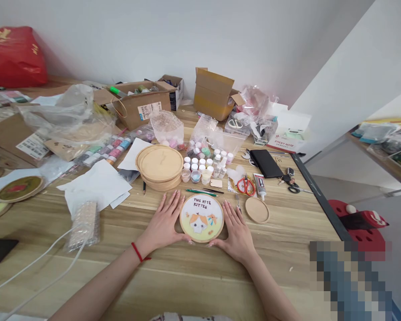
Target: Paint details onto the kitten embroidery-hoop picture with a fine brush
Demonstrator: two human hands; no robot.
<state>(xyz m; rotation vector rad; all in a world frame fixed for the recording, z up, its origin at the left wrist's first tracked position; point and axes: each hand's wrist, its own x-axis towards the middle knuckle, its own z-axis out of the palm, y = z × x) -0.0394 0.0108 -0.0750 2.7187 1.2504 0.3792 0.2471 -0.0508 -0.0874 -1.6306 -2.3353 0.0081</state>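
Note:
A round wooden-rimmed picture (202,218) lies flat on the table in front of me. It shows an orange and white kitten, a small kite and the words "THE KITE KITTEN" on a white and yellow ground. At its left edge my left hand (165,223) rests flat, fingers stretched out and thumb by the lower rim. My right hand (235,234) mirrors it on the right side, fingers also extended. Both hands are open around the disc, and seem to touch its rim. Just above lie a green pencil (200,192) and a dark thin tool (214,190).
Stacked round wooden blanks (159,165) stand behind my left hand, beside several white-lidded jars (194,167). Rightward lie red-handled pliers (246,185), a glue tube (259,185), a small wooden disc (257,210) and a black case (265,162). Cardboard boxes (147,104) line the wall; white cables (53,249) cross the left.

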